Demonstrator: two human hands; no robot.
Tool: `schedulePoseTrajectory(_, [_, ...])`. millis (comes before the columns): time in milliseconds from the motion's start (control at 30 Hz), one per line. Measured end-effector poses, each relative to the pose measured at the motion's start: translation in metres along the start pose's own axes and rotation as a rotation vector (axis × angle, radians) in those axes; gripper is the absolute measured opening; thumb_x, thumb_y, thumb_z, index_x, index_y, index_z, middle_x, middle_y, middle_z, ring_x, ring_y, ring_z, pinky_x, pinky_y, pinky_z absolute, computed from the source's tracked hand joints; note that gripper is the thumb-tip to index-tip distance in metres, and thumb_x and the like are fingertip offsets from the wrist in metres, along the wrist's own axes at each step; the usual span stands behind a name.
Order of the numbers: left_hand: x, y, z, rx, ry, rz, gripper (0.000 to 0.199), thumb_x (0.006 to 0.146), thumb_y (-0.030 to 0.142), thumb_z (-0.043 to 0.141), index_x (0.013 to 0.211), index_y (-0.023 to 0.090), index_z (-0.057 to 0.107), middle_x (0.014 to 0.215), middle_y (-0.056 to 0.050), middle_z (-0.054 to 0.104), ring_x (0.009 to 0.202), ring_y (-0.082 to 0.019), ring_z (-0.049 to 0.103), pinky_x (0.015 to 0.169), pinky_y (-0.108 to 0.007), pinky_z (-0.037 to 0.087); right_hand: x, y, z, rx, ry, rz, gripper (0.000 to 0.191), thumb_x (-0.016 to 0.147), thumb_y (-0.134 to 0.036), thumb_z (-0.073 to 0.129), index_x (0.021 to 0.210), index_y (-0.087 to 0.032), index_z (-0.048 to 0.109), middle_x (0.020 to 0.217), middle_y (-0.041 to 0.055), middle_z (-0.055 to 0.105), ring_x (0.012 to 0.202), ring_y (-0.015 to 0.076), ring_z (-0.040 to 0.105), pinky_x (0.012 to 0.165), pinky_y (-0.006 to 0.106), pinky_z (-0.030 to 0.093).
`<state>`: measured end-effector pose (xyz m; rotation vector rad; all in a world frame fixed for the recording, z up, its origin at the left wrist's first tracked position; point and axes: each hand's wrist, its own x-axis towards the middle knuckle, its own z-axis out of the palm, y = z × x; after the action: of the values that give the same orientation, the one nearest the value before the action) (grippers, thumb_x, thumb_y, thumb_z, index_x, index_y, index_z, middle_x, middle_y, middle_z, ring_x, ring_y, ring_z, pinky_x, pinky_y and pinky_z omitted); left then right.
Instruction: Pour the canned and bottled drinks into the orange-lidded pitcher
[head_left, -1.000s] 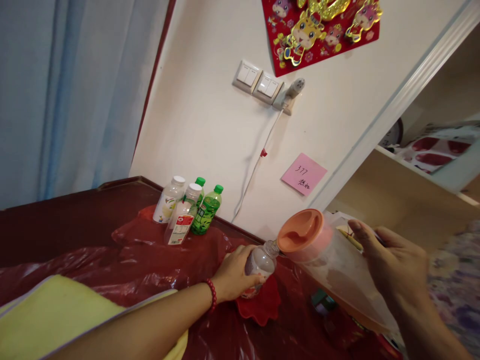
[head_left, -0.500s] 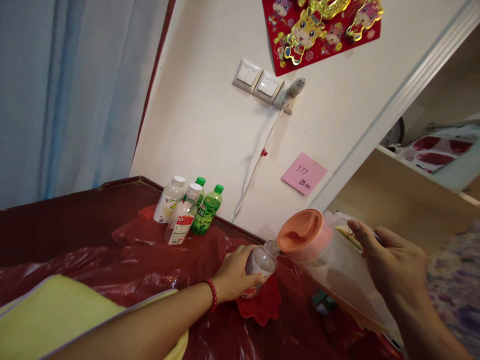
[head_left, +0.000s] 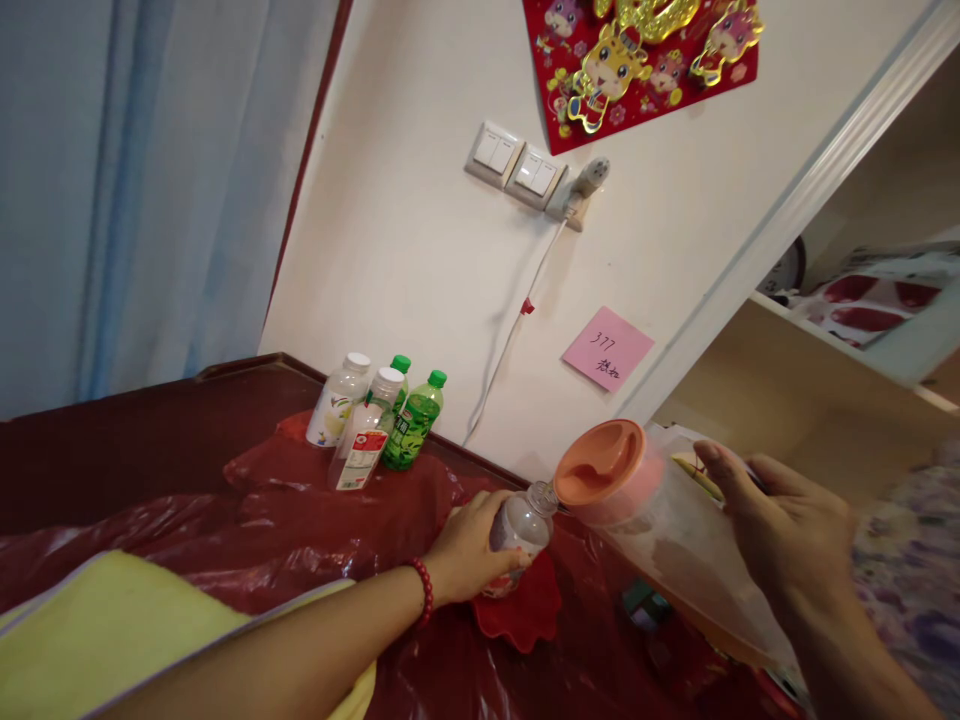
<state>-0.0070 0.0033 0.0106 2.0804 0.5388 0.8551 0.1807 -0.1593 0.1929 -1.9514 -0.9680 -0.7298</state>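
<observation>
My left hand [head_left: 474, 550] is wrapped round a clear plastic bottle [head_left: 531, 522] with an uncapped neck. The bottle stands, leaning slightly, over a red scalloped dish [head_left: 525, 612]. My right hand [head_left: 787, 520] grips the handle of a translucent pitcher [head_left: 682, 545], which is tipped to the left. Its orange lid [head_left: 600, 462] has the spout edge against the bottle's mouth. Whether liquid is running between them is hard to make out. The fingers behind the pitcher's handle are partly hidden.
Two white-capped bottles [head_left: 360, 440] and two green-capped bottles [head_left: 412, 425] stand together near the wall. A yellow cloth [head_left: 120, 630] lies at the lower left on the red plastic sheet [head_left: 300, 540]. A white cord [head_left: 504, 360] hangs from the wall socket. Shelves [head_left: 847, 370] are at the right.
Almost nothing differs. Both hands, the bottle and the tipped pitcher hold the same positions, with only a very slight shift of the view.
</observation>
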Motion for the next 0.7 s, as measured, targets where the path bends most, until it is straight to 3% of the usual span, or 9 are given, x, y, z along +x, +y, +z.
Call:
schedulePoseTrajectory(400, [0.0005,-0.0022,0.0006,-0.004,0.003,0.009,0.06,0.072,0.033,0.077,0.128,0.026,0.056,0.127,-0.005,0.063,0.116,-0.027,0.059,0.103,-0.04,0.043,-0.0013,-0.006,-0.0001,0.032,-0.01,0.008,0.065,0.07,-0.086,0.058,0.058,-0.022,0.058,0.048,-0.0033,0.043,0.054,0.0165,0.041,0.053,0.029,0.029])
schedulePoseTrajectory(700, [0.0006,-0.0028,0.0022,0.01,0.006,0.002,0.059,0.073,0.033,0.077,0.128,0.027,0.057,0.128,-0.005,0.063,0.117,-0.026,0.059,0.103,-0.039,0.043,-0.0033,-0.0063,0.0014,0.036,-0.004,-0.026,0.066,0.074,-0.083,0.059,0.054,-0.022,0.046,0.052,-0.0049,0.032,0.054,0.0144,0.036,0.052,0.029,0.025])
